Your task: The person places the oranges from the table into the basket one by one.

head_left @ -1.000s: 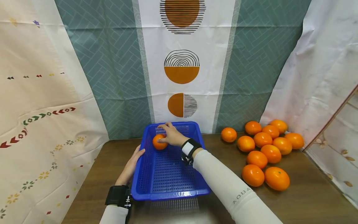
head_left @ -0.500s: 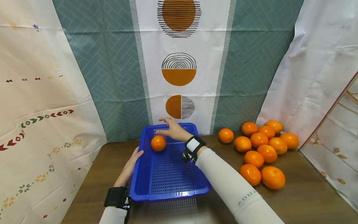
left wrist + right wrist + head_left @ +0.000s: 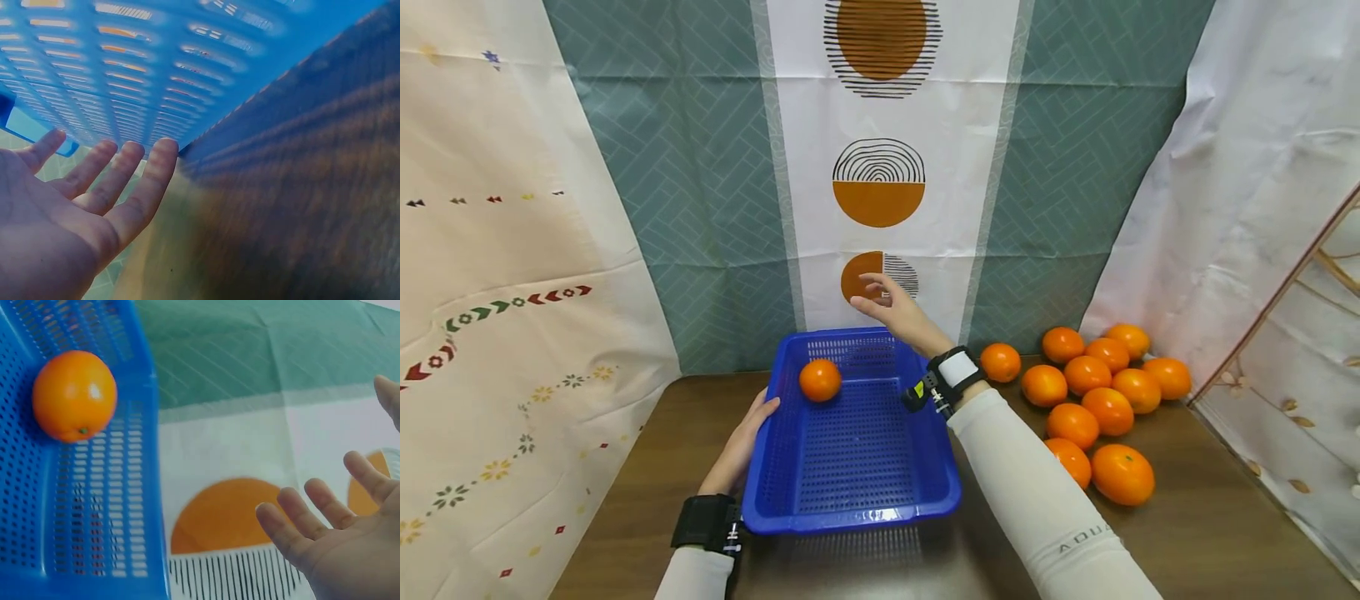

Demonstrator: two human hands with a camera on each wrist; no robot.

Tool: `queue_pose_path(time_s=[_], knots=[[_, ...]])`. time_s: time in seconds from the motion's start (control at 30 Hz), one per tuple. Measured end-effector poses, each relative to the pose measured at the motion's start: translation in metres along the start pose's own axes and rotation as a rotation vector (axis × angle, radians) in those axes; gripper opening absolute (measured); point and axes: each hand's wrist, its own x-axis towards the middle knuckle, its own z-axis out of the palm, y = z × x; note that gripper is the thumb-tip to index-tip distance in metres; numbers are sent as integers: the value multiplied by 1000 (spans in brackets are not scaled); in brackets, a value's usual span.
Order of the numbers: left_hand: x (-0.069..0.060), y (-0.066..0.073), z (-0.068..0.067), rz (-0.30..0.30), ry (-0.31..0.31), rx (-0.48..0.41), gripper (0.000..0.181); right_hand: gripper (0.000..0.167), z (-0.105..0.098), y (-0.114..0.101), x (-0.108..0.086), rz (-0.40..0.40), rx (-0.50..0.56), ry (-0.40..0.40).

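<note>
A blue plastic basket (image 3: pixel 857 450) with slotted walls sits on the wooden table. One orange (image 3: pixel 820 381) lies in its far left corner; the right wrist view also shows this orange (image 3: pixel 75 395) against the slotted wall. My left hand (image 3: pixel 741 442) holds the basket's left side, thumb at the rim. In the left wrist view, the fingers (image 3: pixel 147 187) lie extended along the outside of the wall. My right hand (image 3: pixel 898 312) is raised above the basket's back rim, holding nothing. Its fingers (image 3: pixel 325 503) are spread and loosely bent, apart from the orange.
Several oranges (image 3: pixel 1086 375) lie grouped on the table (image 3: pixel 1210 500) to the right of the basket. A patterned cloth (image 3: pixel 715 208) hangs behind the table, with a cream cloth (image 3: pixel 535 350) at the left and a white one (image 3: pixel 1262 208) at the right.
My right hand has let go of the orange, which stays in the basket's far left corner. The hand has risen and moved right; the left hand stays at the basket's side.
</note>
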Motion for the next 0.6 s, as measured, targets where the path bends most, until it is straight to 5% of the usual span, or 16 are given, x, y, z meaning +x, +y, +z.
queue_pose_path(time_s=[0.6], knots=[[-1,3,-1,-5,-9,2,62,61,-74,14,-29,15,36,120]])
